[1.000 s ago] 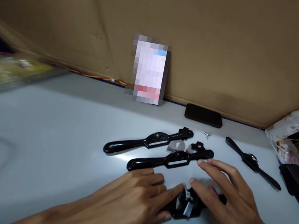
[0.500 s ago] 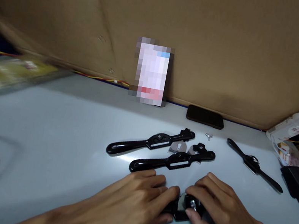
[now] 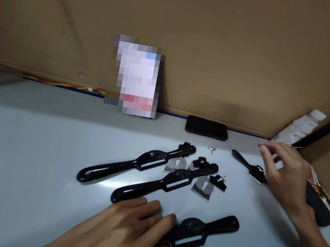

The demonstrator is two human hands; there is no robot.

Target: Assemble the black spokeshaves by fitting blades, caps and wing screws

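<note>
I have my left hand (image 3: 129,236) pinching the near frame (image 3: 189,225) at its left end, on the table (image 3: 51,154). My right hand (image 3: 290,175) is at right, fingers bent, partly hiding the small shave (image 3: 257,172); I can't tell if it pinches anything. Beyond the near frame I see a blade (image 3: 204,186) beside a clamp (image 3: 218,181), then the middle frame (image 3: 169,179), the far frame (image 3: 150,155) and a phone (image 3: 207,128).
</note>
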